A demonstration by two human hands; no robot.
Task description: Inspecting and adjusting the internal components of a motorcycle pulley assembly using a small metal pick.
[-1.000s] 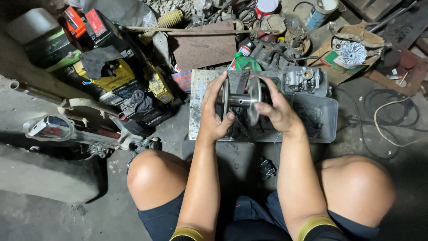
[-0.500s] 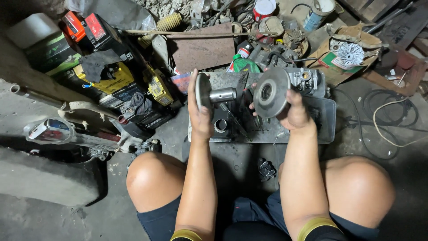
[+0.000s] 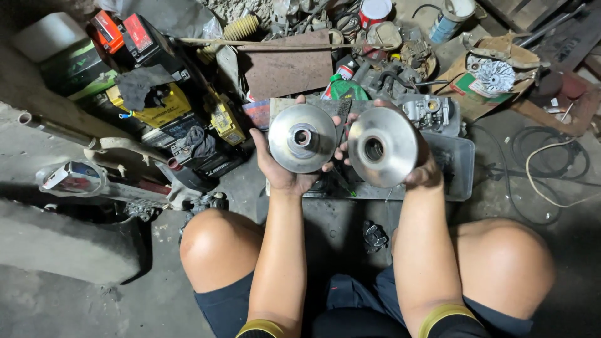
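While the person squats on the concrete floor [image 3: 94,307], each hand grips one round metal disc, faces turned up toward the camera. The left hand [image 3: 282,172] cups the left disc [image 3: 303,138] from below and behind, thumb curled up its outer edge; this disc has a raised hub with a dark bore at its centre. The right hand [image 3: 422,172] clasps the right disc [image 3: 382,148] from behind, fingertips showing over its top rim; that disc is a smooth, shallow cone with a plain centre hole. The two discs sit side by side, rims just apart.

Directly beneath both hands lies a clear plastic tray [image 3: 460,166]; dark, greasy small parts lie in it, too dim to tell apart. Just beyond the right hand's fingers sits a grey carburettor [image 3: 432,111]. Beyond the left hand's fingers a green bottle [image 3: 345,89] lies tipped. Farther out beyond the right hand, an open cardboard box [image 3: 485,94] holds a silvery finned fan wheel [image 3: 494,75]. Out past the left hand's thumb side stand yellow-and-black batteries [image 3: 159,106], a dark rag draped over one.
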